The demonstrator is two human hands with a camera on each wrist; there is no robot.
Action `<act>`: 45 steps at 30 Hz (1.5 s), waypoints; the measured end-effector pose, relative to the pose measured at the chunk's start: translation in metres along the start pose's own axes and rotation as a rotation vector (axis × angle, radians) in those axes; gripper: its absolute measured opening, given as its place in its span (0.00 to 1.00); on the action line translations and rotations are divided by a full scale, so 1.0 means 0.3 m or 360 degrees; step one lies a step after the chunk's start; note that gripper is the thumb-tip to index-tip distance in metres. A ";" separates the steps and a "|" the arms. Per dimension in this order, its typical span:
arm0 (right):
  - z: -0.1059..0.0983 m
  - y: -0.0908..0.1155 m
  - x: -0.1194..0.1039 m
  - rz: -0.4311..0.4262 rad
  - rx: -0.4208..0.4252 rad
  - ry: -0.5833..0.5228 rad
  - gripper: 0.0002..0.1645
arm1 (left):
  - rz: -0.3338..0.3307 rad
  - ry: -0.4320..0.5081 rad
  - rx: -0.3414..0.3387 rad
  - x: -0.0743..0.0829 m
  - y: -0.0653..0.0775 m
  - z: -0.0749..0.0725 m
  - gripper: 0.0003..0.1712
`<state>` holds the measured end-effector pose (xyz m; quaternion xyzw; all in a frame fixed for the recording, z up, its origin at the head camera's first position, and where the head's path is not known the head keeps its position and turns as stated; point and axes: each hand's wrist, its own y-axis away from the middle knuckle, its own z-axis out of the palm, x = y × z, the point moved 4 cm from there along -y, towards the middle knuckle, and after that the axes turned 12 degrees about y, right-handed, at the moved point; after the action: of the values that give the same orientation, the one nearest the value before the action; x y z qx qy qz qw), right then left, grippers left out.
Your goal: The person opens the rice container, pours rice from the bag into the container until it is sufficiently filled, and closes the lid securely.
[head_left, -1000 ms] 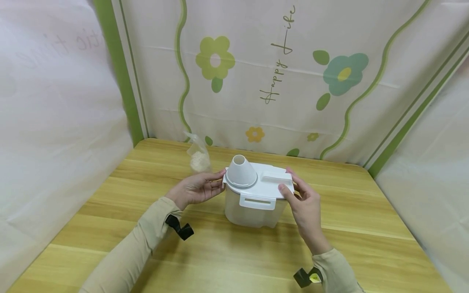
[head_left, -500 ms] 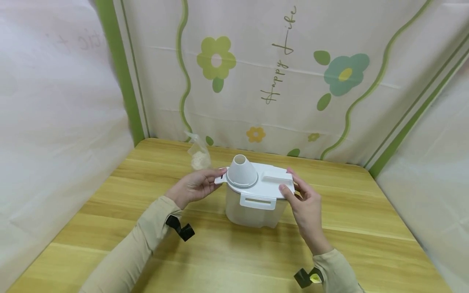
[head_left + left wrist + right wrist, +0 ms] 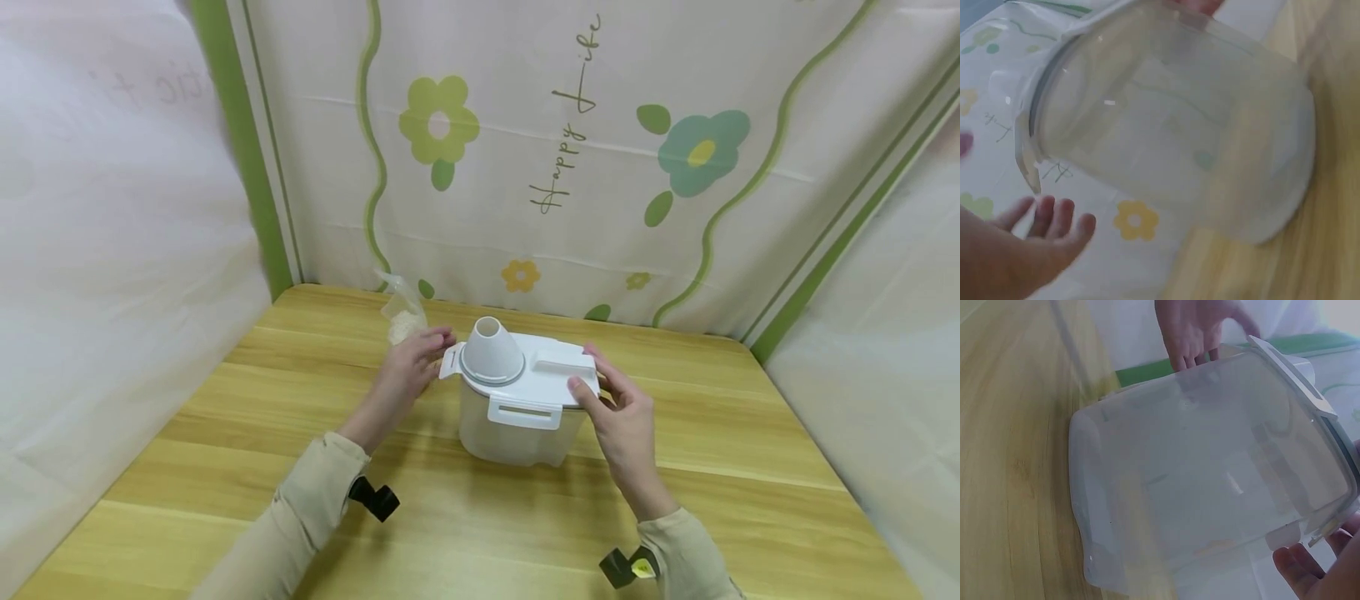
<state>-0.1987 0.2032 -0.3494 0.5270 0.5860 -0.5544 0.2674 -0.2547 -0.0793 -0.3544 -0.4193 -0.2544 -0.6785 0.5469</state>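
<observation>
A translucent plastic storage container (image 3: 510, 433) stands upright on the wooden table. Its white lid (image 3: 540, 367) carries a cone-shaped spout (image 3: 491, 354) on the left and a raised handle at the right. The left latch (image 3: 451, 360) sticks outward, while the front latch (image 3: 525, 412) slants out from the near side. My left hand (image 3: 408, 371) is just beside the left latch, fingers loosely bent with nothing in them. With thumb on top and fingers behind, my right hand (image 3: 622, 417) holds the lid's right end. Through the container wall (image 3: 1210, 462) no contents show in the right wrist view.
A clear plastic bag (image 3: 405, 317) with pale grains stands behind my left hand, partly hidden by it. The wooden table (image 3: 712, 417) reaches back to a flower-printed curtain (image 3: 480, 208), with more cloth at both sides.
The left latch has swung from hanging down to sticking outward, lifted by my left hand. That hand has since let go and moved slightly back. My right hand stays in place.
</observation>
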 end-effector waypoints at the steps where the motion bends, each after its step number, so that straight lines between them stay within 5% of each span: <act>1: 0.000 -0.001 0.000 -0.0002 -0.0002 -0.0002 0.24 | 0.0060 -0.0073 -0.0045 0.000 0.008 -0.001 0.31; 5: -0.003 -0.002 0.001 0.0000 0.0009 0.0002 0.24 | 0.0199 -0.0286 -0.0173 -0.016 0.030 -0.007 0.44; 12: -0.004 -0.004 0.002 0.0005 0.0001 0.0021 0.24 | 0.0210 -0.0369 -0.0278 -0.064 0.029 -0.013 0.57; 26: 0.002 0.006 0.009 -0.0011 -0.0025 -0.0019 0.25 | 0.0183 -0.0265 -0.0405 -0.093 -0.008 -0.027 0.43; 35: -0.005 0.002 0.000 0.0018 -0.0036 0.0022 0.24 | 0.0124 -0.0346 -0.0416 -0.082 -0.017 -0.030 0.42; 45: -0.041 -0.017 -0.008 -0.0019 -0.0363 -0.0142 0.26 | 0.0147 -0.0353 -0.0450 -0.075 -0.017 -0.026 0.43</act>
<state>-0.1993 0.2147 -0.3424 0.4645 0.6359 -0.5086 0.3480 -0.2607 -0.0724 -0.3769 -0.5756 -0.1955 -0.6312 0.4817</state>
